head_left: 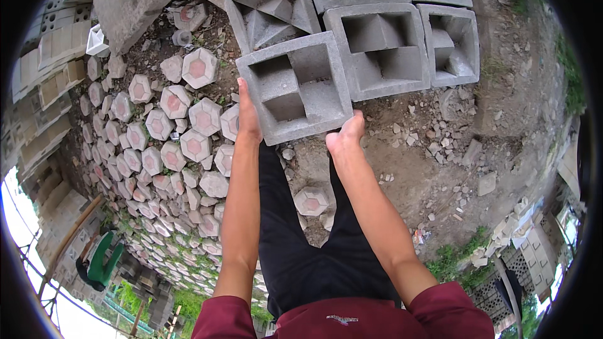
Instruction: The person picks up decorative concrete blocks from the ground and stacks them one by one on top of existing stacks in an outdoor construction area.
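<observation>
Between my two hands is a square grey concrete block with stepped, angular hollows in its face. My left hand grips its left side, the thumb lying along the edge and the other fingers hidden behind. At the lower right corner, my right hand is closed on the block, its fingertips out of sight beneath. Just beyond, similar concrete blocks sit close together: one at the upper left, one to the right, and a narrower-looking one at the far right. The held block overlaps the nearest ones in view.
Many hexagonal paving blocks with reddish centres cover the ground at left. A concrete slab lies at the upper left. Stacked blocks line the left side. Rubble lies over dirt at right. One hexagonal paver is between my legs.
</observation>
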`<state>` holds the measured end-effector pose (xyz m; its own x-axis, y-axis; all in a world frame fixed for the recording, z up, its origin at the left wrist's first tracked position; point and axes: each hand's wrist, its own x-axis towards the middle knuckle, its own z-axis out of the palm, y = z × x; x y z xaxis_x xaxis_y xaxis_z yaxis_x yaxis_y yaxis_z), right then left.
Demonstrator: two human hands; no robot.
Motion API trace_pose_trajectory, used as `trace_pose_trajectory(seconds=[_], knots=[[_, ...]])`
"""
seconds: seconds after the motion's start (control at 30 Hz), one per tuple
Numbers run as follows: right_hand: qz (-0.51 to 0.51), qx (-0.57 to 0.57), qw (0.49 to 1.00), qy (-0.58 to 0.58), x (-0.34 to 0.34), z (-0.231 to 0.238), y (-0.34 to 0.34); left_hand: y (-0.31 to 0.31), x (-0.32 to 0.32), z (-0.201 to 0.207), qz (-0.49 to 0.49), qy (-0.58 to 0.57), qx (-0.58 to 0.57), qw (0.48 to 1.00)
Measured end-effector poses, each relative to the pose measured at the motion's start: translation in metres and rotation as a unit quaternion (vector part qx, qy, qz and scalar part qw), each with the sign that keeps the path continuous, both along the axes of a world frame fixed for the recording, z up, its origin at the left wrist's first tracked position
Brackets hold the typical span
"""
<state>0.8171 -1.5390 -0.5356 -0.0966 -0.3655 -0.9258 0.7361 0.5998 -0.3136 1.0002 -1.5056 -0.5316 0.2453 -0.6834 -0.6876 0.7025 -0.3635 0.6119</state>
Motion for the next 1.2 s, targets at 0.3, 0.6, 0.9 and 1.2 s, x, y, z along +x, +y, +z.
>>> trace_pose_trajectory(seconds=[0.3,0.6,0.9,1.2], knots=[[0.11,-0.047,0.981,-0.156,-0.042,0.035,0.03,0.053,-0.025,0.017,-0.002,-0.125,0.031,0.992],[0.221,-0.099,0.956,-0.167,-0.104,0.224,0.051,0.106,-0.118,0.206,0.034,-0.082,-0.019,0.996],[0.146,-0.188,0.963,-0.127,-0.199,0.333,0.111,0.113,-0.168,0.308,-0.144,-0.046,-0.091,0.984],[-0.016,-0.24,0.969,-0.048,-0.199,0.335,0.207,0.16,-0.093,0.3,-0.186,-0.116,-0.088,0.972]])
